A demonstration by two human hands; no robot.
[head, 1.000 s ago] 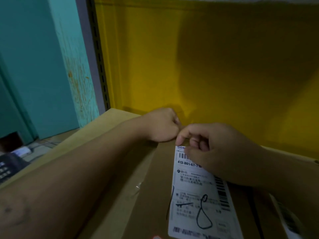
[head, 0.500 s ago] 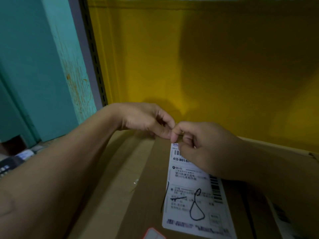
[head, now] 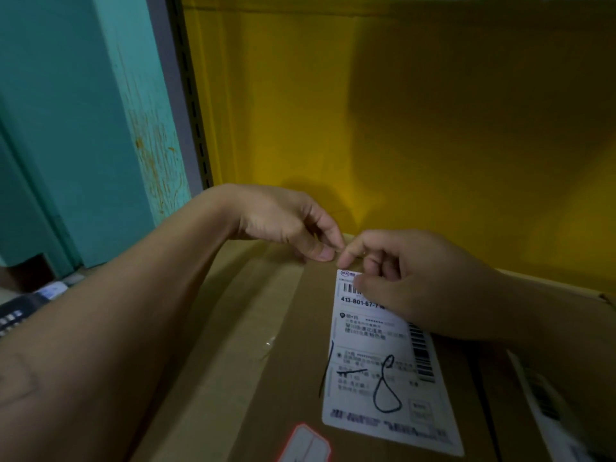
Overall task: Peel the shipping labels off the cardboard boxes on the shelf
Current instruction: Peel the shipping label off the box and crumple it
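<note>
Grip of our right hand (head: 416, 281) is curled at the far corner of the shipping label (head: 376, 378), can't tell if it's caught, long side running toward us.

R hand (head: 416, 285) pinches label (head: 383, 365) top edge on box (head: 253, 328), L hand (head: 283, 221) curled just beside.

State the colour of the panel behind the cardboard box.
Yellow. The panel shows best in the head view, which is the only one.
</note>
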